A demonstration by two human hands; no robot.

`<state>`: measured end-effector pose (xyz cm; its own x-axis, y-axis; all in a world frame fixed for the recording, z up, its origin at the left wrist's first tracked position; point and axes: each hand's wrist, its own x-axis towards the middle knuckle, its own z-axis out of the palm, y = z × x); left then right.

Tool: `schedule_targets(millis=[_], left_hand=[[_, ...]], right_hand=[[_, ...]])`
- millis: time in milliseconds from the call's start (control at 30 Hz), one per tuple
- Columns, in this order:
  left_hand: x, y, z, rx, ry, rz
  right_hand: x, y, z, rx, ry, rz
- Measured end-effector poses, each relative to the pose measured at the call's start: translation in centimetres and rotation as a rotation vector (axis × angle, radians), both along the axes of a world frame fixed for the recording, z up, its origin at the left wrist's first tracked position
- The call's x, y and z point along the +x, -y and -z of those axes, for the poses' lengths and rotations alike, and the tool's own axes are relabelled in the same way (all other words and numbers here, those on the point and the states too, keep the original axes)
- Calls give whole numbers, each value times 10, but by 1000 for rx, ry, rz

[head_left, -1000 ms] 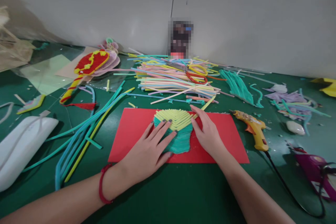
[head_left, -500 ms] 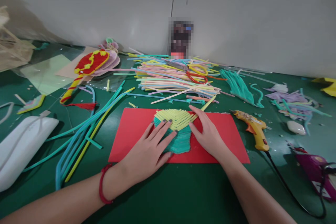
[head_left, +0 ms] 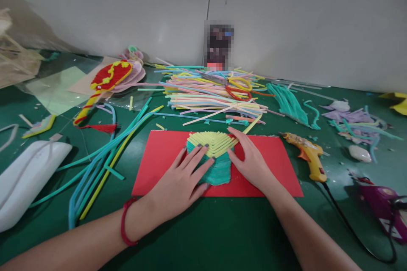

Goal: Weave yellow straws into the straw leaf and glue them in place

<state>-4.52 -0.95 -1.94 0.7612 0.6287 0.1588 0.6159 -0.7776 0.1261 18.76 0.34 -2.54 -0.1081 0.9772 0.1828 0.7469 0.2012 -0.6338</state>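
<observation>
As the left hand (head_left: 181,178) lay, fingers wide, on the green and yellow patch (head_left: 220,164) on the red card (head_left: 281,169), the right hand (head_left: 252,164) was at the patch's edge, thumb and pointing finger apart

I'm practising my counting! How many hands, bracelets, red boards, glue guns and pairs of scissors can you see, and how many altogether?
Hands: 2 (left hand, right hand)
Bracelet: 1
Red board: 1
Glue gun: 1
Pair of scissors: 1
Total: 6
</observation>
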Motion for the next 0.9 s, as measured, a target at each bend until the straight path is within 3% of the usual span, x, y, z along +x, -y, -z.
schedule_targets(millis=[600, 900], left_hand=[[1, 0, -1, -11, 4, 2], [0, 0, 0, -11, -2, 0]], right_hand=[[-1, -1, 0, -24, -41, 64], [-1, 0, -1, -4, -5, -4]])
